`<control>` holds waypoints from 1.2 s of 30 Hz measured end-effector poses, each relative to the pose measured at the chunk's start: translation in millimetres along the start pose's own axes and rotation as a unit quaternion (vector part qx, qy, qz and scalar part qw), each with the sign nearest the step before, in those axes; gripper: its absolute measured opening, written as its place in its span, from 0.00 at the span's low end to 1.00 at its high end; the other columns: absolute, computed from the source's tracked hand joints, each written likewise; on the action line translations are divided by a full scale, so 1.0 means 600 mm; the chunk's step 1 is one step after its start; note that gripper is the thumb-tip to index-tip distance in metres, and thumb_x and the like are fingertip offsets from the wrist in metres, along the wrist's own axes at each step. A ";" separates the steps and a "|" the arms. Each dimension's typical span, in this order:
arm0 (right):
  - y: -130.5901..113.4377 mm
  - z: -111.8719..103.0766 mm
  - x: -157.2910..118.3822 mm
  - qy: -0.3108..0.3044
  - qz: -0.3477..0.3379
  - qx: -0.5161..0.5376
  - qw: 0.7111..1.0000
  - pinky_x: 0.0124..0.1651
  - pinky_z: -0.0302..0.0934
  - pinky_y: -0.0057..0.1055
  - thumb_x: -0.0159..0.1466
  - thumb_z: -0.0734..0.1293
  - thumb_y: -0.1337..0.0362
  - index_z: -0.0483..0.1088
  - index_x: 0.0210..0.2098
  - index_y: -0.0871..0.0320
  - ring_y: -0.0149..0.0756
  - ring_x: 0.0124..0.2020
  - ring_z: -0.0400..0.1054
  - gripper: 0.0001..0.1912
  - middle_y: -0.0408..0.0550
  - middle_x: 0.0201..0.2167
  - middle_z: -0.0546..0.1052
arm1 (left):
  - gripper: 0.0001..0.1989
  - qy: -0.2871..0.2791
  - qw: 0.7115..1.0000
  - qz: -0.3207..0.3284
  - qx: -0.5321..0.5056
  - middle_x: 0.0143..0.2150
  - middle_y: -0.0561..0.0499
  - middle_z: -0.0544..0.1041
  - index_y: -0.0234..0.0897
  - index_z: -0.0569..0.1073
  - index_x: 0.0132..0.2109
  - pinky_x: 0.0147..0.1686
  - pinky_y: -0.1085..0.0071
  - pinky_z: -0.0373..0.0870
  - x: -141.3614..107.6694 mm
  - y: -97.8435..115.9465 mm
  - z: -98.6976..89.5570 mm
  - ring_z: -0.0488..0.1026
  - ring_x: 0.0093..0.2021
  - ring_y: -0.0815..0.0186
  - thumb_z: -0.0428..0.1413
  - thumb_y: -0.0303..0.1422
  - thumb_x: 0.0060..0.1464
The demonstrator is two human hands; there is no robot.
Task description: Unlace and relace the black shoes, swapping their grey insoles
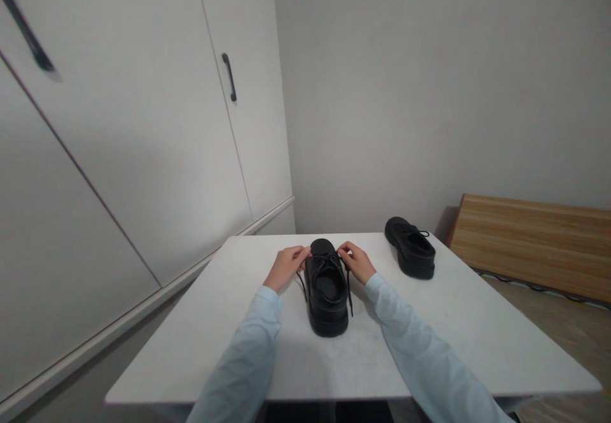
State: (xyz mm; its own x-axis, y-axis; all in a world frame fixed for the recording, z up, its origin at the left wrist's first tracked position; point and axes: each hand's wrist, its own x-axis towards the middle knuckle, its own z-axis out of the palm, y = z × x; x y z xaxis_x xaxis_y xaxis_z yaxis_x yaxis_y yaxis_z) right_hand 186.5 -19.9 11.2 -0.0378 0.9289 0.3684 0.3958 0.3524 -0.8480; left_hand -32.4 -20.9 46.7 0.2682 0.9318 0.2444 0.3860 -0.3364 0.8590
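Note:
A black lace-up shoe (pixel 328 315) stands upright on the white table, its toe pointing away from me and its opening towards me. My left hand (pixel 287 265) is at the left side of the laces, fingers pinched on a black shoelace (pixel 302 285) whose end hangs down beside the shoe. On the opposite side, my right hand (pixel 357 261) pinches the lace too, and another loose end (pixel 350 296) dangles along the shoe's right side. Some lacing crosses over the shoe's tongue between both hands. The fingertips are small and partly hidden in the view.
A second black shoe (pixel 416 257) with its laces tied rests at the table's back right. The white table (pixel 214 346) meets a white cabinet (pixel 143 156) on the left and a grey wall (pixel 429 92) behind. A wooden panel (pixel 534 245) leans at the right.

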 end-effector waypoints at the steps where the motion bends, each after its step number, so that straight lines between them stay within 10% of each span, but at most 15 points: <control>1: -0.002 -0.001 0.000 0.000 0.009 0.012 1.000 0.24 0.56 0.27 0.58 0.60 0.57 0.65 0.28 0.57 0.29 0.21 0.61 0.10 0.40 0.21 0.68 | 0.21 0.000 1.000 -0.001 0.003 0.17 0.55 0.69 0.33 0.75 0.31 0.22 0.76 0.62 0.001 -0.003 0.001 0.66 0.18 0.72 0.49 0.47 0.53; 13: -0.041 -0.016 -0.007 -0.108 0.093 0.146 0.979 0.13 0.47 0.22 0.48 0.71 0.52 0.66 0.30 0.59 0.23 0.09 0.51 0.19 0.31 0.09 0.60 | 0.20 -0.067 0.995 0.064 -0.037 0.21 0.50 0.73 0.32 0.76 0.26 0.30 0.73 0.66 0.000 0.005 -0.005 0.70 0.26 0.68 0.52 0.45 0.52; 24: -0.025 -0.001 -0.005 -0.082 0.054 0.123 0.988 0.13 0.47 0.22 0.50 0.69 0.49 0.65 0.26 0.59 0.23 0.14 0.55 0.19 0.37 0.19 0.64 | 0.16 -0.040 0.991 0.124 -0.030 0.50 0.44 0.75 0.39 0.75 0.46 0.53 0.62 0.63 0.004 -0.013 0.002 0.69 0.53 0.60 0.54 0.40 0.53; 36: -0.022 0.006 -0.002 -0.014 -0.003 0.080 0.997 0.21 0.55 0.25 0.53 0.66 0.56 0.66 0.25 0.58 0.29 0.22 0.60 0.11 0.41 0.21 0.67 | 0.29 -0.118 0.984 0.129 -0.011 0.55 0.43 0.70 0.41 0.69 0.54 0.58 0.60 0.59 -0.003 -0.011 0.013 0.65 0.57 0.58 0.63 0.40 0.43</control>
State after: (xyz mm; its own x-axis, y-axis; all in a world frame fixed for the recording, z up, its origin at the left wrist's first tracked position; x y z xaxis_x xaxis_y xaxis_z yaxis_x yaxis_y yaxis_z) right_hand 177.9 -25.4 20.5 -0.0656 0.9287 0.3649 0.2445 0.3695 -0.8965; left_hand -28.4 -21.6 37.0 0.5541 0.7567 0.3469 0.2591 -0.5528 0.7920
